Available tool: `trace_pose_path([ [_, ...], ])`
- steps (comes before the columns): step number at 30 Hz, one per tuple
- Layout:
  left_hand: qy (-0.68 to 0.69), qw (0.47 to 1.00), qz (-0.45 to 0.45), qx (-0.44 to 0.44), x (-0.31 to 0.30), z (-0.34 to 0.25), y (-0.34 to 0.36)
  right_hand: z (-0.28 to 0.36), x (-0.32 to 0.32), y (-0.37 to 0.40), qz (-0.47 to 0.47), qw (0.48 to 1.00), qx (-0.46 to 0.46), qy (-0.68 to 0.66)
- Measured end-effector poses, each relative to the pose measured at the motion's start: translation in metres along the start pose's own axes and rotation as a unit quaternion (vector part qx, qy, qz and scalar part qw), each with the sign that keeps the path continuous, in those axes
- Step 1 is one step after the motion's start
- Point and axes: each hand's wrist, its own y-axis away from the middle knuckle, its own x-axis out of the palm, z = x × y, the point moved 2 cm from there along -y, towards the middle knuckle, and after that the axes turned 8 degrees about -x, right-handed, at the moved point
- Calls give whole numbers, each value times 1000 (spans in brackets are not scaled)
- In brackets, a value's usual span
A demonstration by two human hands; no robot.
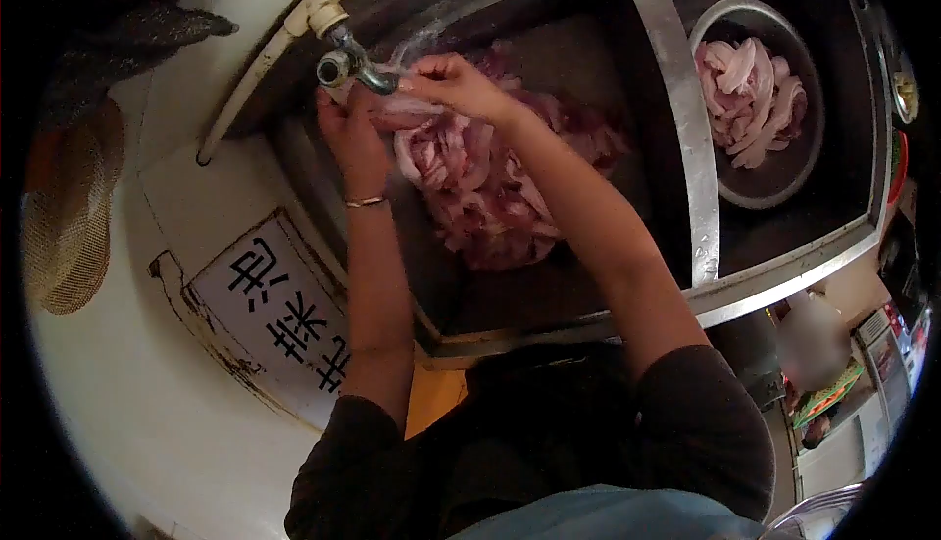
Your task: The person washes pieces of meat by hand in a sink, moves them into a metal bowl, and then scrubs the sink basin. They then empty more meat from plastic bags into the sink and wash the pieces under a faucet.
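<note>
Under the tap (345,66), at the far corner of the sink basin (578,60): both hands are on one strip of raw meat (412,109).

- Left hand (345,128): fingers curled shut around the strip's end, just below the spout.
- Right hand (453,84): fingertips pinched together on the other end. The thumb is hard to read through blur.
- The strip is stretched between the two hands. Its long axis runs from one set of fingers to the other, across the mouth of the spout. Neither hand is nearer, since both have hold of it.
- A pale smear beside the spout may be running water; cannot tell.

Just under the fingers, towards the person's body: a heap of pink meat (490,197) on the basin floor. It is close to the held strip, but contact is unclear. There is a thin bracelet (365,202) on the left wrist.

Out past the right hand: a steel divider (686,158), then a second basin with a round metal bowl (784,172) holding paler strips, well apart from both hands.

Out past the left hand: a white pipe (260,74) feeding the tap, a pale wall, and a worn sign (284,315) with dark characters. A woven item (69,217) hangs further off.

The surface is dark steel. The room is dim, and the clutter at the far edge is too blurred to name.
</note>
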Motion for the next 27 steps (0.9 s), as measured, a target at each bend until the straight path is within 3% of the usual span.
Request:
trace_pose_path([
  [5,-80,992,-63,80,-10,13,-11,-6,8,1,46,998,42,11],
  [7,-100,987,-84,94,-10,13,-10,-16,2,-4,90,990,108,33],
  [11,49,990,-96,88,-4,-4,1,7,0,-3,142,982,114,43],
  [13,94,986,-108,91,-3,-13,3,-26,-20,-8,150,962,151,173],
  [17,116,977,-139,113,-9,-21,4,-47,-53,-1,134,959,98,228],
  [19,115,973,-160,117,-9,-21,8,-46,-69,0,27,942,212,259],
  [22,113,978,-142,101,-6,-18,15,-27,-68,-13,93,905,173,377],
  [23,115,981,-121,100,-5,-16,16,-20,-57,-14,93,905,173,377],
  [25,117,983,-99,96,-1,-11,15,-16,-18,-16,109,988,96,56],
  [27,136,982,-90,96,1,-7,12,-40,-4,-29,115,987,83,82],
])
